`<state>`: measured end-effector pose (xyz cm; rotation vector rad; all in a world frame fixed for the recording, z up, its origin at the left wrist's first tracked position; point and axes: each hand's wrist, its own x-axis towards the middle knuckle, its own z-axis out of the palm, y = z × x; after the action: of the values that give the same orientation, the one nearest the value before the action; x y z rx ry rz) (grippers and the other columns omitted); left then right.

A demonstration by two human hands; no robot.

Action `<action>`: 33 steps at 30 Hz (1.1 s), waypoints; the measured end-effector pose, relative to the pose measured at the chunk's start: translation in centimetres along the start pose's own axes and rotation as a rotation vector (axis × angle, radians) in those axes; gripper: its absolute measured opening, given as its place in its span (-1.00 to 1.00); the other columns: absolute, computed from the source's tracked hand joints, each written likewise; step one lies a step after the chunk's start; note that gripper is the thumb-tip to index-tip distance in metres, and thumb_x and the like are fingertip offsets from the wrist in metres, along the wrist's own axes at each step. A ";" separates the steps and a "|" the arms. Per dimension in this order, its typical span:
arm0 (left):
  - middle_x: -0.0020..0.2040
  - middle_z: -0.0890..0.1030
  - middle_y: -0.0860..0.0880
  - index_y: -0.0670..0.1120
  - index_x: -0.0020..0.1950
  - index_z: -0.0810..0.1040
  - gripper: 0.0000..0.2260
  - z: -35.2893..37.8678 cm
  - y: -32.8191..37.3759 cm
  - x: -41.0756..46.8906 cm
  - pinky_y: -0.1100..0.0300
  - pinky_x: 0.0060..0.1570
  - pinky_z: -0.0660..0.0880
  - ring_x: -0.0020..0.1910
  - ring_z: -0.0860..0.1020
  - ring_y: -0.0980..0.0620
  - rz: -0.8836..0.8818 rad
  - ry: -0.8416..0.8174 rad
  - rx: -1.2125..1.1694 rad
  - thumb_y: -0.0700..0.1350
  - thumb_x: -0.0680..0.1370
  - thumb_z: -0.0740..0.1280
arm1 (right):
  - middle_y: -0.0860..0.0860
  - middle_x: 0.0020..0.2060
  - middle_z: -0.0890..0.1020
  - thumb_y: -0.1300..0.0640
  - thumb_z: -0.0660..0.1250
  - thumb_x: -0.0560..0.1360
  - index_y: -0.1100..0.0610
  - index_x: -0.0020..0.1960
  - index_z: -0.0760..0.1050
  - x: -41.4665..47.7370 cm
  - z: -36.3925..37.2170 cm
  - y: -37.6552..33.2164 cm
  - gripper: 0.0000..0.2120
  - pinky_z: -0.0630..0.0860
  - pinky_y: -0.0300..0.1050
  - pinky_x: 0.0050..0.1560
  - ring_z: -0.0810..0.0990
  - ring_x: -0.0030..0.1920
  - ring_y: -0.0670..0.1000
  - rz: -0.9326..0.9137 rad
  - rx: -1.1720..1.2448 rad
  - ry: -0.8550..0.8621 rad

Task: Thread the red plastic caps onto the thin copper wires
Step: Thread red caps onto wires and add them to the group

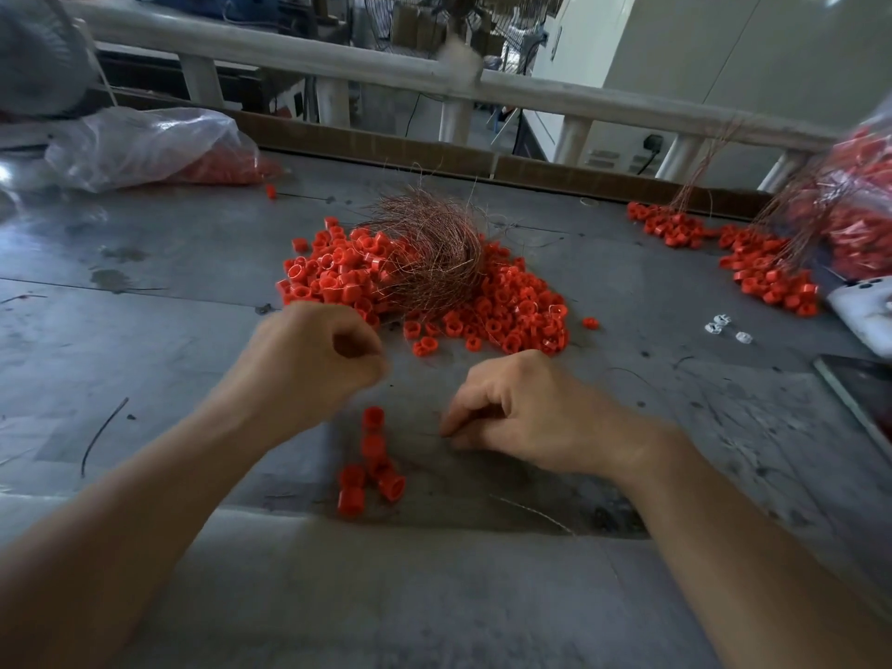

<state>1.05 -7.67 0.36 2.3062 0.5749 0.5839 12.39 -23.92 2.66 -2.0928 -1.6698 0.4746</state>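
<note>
A heap of loose red caps point(511, 306) lies mid-table with a tangled bundle of thin copper wires point(434, 248) on top of it. Below the heap, several red caps in a string point(374, 458) lie on the table between my hands. My left hand point(313, 359) hovers at the heap's near left edge, fingers curled with thumb against fingertips; what it pinches is too small to tell. My right hand point(521, 417) rests on the table right of the string, its fingertips pinching a thin wire that runs left toward the caps.
A clear bag of red caps point(145, 147) lies at back left. Threaded caps on wires point(753, 263) and another bag point(864, 219) sit at right. A white railing point(338, 60) runs behind the table. A dark flat tray edge point(854, 393) lies far right.
</note>
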 end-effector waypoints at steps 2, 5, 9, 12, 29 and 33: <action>-0.36 0.53 0.13 0.10 -0.34 0.47 -0.74 -0.3 -0.7 0.7 0.21 -0.34 0.36 -0.33 0.50 0.08 -0.052 0.140 0.107 -0.24 0.33 0.45 | -0.21 -0.26 0.50 0.21 0.43 0.40 0.12 -0.06 0.65 0.1 0.1 -0.1 -0.88 0.37 -0.51 -0.11 0.50 -0.20 -0.25 -0.004 -0.002 -0.007; -0.25 0.54 0.04 0.03 -0.17 0.46 -0.78 -0.4 -1.7 1.4 0.14 -0.31 0.34 -0.22 0.50 -0.03 -0.113 0.195 0.178 -0.20 0.35 0.44 | -0.22 -0.26 0.49 0.16 0.42 0.41 0.11 -0.05 0.65 0.0 0.2 -0.2 -0.88 0.35 -0.52 -0.13 0.49 -0.21 -0.25 -0.008 -0.012 -0.006; -0.17 0.51 0.02 0.02 -0.10 0.48 -0.79 0.1 -2.3 2.0 0.15 -0.21 0.32 -0.16 0.48 -0.03 -0.137 0.156 0.216 -0.07 0.36 0.46 | -0.12 -0.21 0.54 0.11 0.41 0.42 0.10 -0.05 0.63 0.0 0.2 0.0 -0.87 0.40 -0.42 -0.13 0.50 -0.19 -0.18 -0.016 -0.014 0.113; -0.26 0.47 0.09 0.05 -0.17 0.50 -0.86 0.4 -2.2 2.2 0.15 -0.23 0.37 -0.19 0.47 0.00 -0.121 0.126 0.256 -0.07 0.39 0.46 | -0.14 -0.20 0.53 0.12 0.41 0.42 0.10 -0.08 0.63 0.1 0.4 0.1 -0.89 0.39 -0.44 -0.17 0.51 -0.19 -0.16 -0.012 -0.004 0.211; -0.22 0.52 0.24 0.12 -0.30 0.58 -0.74 -0.5 0.0 0.5 0.55 -0.24 0.34 -0.23 0.50 0.27 0.091 0.085 0.070 -0.27 0.38 0.44 | -0.05 -0.20 0.59 0.12 0.39 0.44 0.10 -0.13 0.63 0.3 0.4 1.1 -0.92 0.48 -0.22 -0.11 0.53 -0.18 -0.12 0.029 -0.094 0.318; -0.16 0.53 0.17 0.00 -0.22 0.65 -0.85 0.5 0.3 0.9 0.60 -0.22 0.28 -0.21 0.46 0.30 0.148 0.051 0.151 -0.27 0.40 0.42 | -0.04 -0.18 0.60 0.11 0.38 0.44 0.10 -0.11 0.63 0.3 0.5 1.1 -0.91 0.50 -0.13 -0.08 0.54 -0.16 -0.10 0.030 -0.110 0.310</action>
<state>2.06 -7.62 0.44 2.4980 0.4889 0.6916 13.13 -23.75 1.66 -2.1423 -1.5148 0.0605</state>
